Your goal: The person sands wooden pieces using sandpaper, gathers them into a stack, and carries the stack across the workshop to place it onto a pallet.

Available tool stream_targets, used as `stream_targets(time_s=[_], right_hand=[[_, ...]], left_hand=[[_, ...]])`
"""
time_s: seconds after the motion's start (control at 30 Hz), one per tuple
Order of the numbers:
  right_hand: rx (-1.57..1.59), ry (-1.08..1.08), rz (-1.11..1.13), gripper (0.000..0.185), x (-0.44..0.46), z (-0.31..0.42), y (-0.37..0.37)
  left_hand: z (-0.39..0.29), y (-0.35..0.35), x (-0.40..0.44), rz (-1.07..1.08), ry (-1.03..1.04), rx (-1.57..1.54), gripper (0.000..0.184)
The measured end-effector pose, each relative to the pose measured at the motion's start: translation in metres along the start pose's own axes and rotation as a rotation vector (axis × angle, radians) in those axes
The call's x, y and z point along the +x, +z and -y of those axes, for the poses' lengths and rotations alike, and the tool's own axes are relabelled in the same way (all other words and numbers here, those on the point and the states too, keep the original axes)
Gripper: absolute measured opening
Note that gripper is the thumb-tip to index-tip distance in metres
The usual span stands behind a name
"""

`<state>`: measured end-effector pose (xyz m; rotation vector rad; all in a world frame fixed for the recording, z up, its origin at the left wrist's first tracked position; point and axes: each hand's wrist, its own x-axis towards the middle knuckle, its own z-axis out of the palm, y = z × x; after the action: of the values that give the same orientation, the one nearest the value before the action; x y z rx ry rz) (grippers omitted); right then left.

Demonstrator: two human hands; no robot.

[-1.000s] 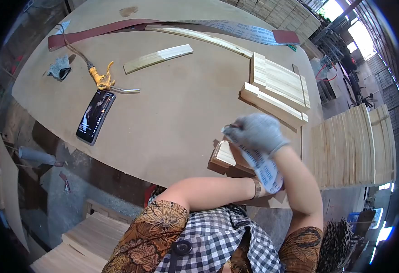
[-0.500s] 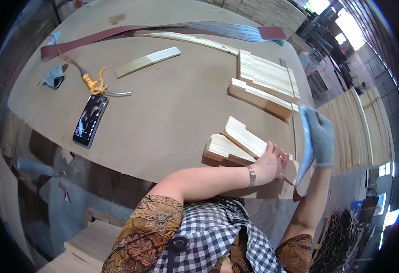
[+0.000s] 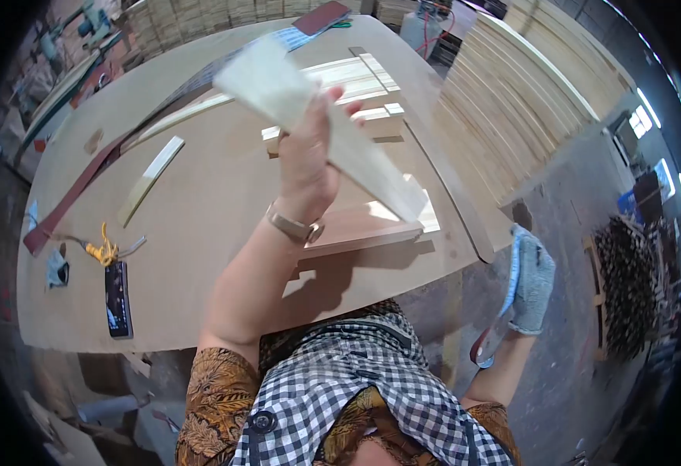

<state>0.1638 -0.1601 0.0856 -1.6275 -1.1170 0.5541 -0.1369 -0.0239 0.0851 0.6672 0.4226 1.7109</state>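
Note:
My bare left hand (image 3: 309,155) is raised over the table, fingers wrapped round a pale wooden piece (image 3: 368,165) that is tilted and blurred at its upper end. Under it, another wooden piece (image 3: 356,231) lies near the table's front edge. My gloved right hand (image 3: 533,281) is out past the table's right edge, closed on a sanding strip (image 3: 514,268) with a pale printed back that curls down to a dark red end. More wooden pieces (image 3: 391,123) lie beyond my left hand, partly hidden by it.
On the table (image 3: 224,202) are a phone (image 3: 118,299), a yellow air gun (image 3: 104,251), a crumpled glove (image 3: 57,269), a loose slat (image 3: 151,180) and a long sanding belt (image 3: 84,182). Tall stacks of boards (image 3: 511,101) stand beyond the right edge.
My left hand has lifted a wooden piece from the table's front edge. My right hand, still with the strip, has moved away from the table. The view has turned to the right.

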Motion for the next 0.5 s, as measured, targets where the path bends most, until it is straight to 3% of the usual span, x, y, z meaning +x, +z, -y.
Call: stream_targets(time_s=[0.13, 0.2, 0.33, 0.43, 0.5], right_hand=[[-0.271, -0.269, 0.065, 0.030, 0.001, -0.043, 0.029], [-0.261, -0.301, 0.107, 0.031, 0.003, -0.046, 0.048], [-0.300, -0.256, 0.242, 0.030, 0.003, -0.037, 0.088], [-0.733, -0.341, 0.269, 0.033, 0.007, -0.023, 0.117], [-0.732, -0.363, 0.265, 0.036, 0.020, -0.029, 0.126]], left_hand=[[0.052, -0.052, -0.021, -0.300, -0.167, -0.077, 0.047], [0.064, -0.059, -0.030, -0.488, -0.216, -0.135, 0.042], [0.065, -0.062, -0.027, -0.512, -0.232, -0.058, 0.035], [0.068, -0.065, -0.028, -0.466, -0.183, -0.028, 0.034], [0.069, -0.067, -0.027, -0.444, -0.162, -0.014, 0.035]])
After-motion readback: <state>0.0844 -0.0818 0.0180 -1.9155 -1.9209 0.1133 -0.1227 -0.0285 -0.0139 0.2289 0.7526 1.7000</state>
